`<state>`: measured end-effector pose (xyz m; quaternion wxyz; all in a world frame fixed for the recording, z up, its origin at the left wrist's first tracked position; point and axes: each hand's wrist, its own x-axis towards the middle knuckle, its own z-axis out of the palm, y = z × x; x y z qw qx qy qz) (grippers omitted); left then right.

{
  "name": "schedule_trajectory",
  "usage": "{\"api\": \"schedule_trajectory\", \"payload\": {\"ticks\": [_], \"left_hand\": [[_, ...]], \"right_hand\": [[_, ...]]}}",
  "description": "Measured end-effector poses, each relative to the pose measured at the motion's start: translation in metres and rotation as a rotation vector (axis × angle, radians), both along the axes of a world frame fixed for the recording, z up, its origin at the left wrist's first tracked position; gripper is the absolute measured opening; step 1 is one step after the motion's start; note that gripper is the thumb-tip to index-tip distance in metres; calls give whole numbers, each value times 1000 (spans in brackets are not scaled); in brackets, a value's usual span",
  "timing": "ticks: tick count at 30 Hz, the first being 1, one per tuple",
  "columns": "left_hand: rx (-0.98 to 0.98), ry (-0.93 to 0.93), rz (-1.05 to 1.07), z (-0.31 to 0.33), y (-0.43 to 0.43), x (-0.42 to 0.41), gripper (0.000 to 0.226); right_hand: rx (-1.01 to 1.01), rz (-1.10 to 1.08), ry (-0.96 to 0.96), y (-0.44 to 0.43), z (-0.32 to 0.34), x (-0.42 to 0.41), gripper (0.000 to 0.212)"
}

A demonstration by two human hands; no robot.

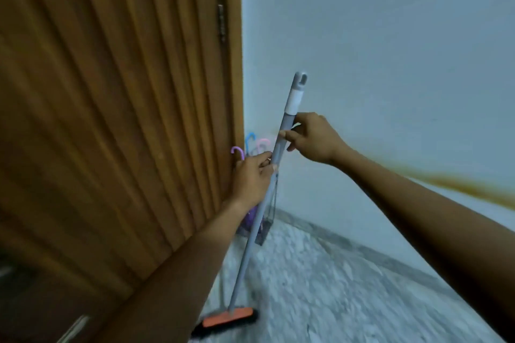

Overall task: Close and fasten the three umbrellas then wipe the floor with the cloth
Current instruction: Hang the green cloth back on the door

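Note:
A grey mop pole (262, 214) leans upright in front of me, with an orange and black head (227, 321) on the floor. My left hand (252, 178) grips the pole about halfway up. My right hand (309, 138) holds it higher, just below the white collar and grey hanging cap (300, 79). Behind the pole, in the corner, stand umbrellas with curved handles: purple (237, 151), blue (250, 139) and pink (262, 143). Their folded bodies are mostly hidden by my left hand and the pole. No cloth is visible.
A ribbed wooden door (111, 106) fills the left side, with a hinge (221, 22) at its right edge. A pale blue wall (390, 50) with a brownish stain (459, 184) lies to the right. The floor is speckled grey marble (334, 287).

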<state>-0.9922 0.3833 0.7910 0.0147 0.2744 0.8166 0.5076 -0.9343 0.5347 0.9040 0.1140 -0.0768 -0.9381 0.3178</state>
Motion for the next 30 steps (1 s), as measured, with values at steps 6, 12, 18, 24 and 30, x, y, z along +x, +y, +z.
{"api": "schedule_trajectory", "payload": {"ticks": [6, 12, 18, 24, 30], "left_hand": [[-130, 50, -241, -2, 195, 58, 11], [-148, -34, -421, -23, 384, 106, 27], [-142, -74, -500, -30, 515, 129, 17], [-106, -113, -565, -30, 598, 145, 16], [-145, -159, -609, -44, 641, 143, 17]], "right_hand": [[-59, -197, 18, 181, -15, 90, 5], [-70, -332, -34, 358, -44, 150, 11], [-29, -404, -30, 478, -56, 173, 16], [-28, -512, -5, 560, -62, 189, 15], [-108, -575, 33, 598, -81, 195, 19]]}}
